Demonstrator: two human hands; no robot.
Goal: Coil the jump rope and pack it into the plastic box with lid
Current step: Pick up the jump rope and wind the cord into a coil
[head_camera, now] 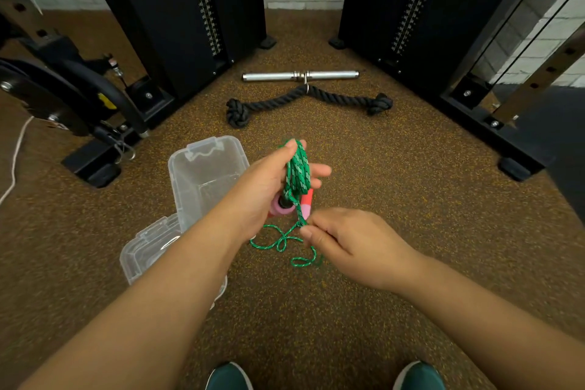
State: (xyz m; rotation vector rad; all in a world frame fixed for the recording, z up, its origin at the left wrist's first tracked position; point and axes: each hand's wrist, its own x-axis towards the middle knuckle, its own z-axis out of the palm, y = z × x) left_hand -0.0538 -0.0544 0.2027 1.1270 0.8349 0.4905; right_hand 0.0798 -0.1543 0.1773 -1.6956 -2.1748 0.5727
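We are mid-coil: our left hand (269, 180) grips the wound loops of the green jump rope (296, 172) with its pink handles (280, 207), held above the floor just right of the open plastic box (205, 174). Our right hand (342, 241) pinches the loose tail. Next we judge the remaining slack needs winding; the lid (148, 247) lies beside the box.

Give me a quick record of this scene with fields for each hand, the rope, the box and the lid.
left hand: holds the coiled green jump rope and its pink handles
right hand: pinches the loose rope strand
loose rope: trails on the floor
box: open, nothing visible inside, on floor
lid: off, beside the box
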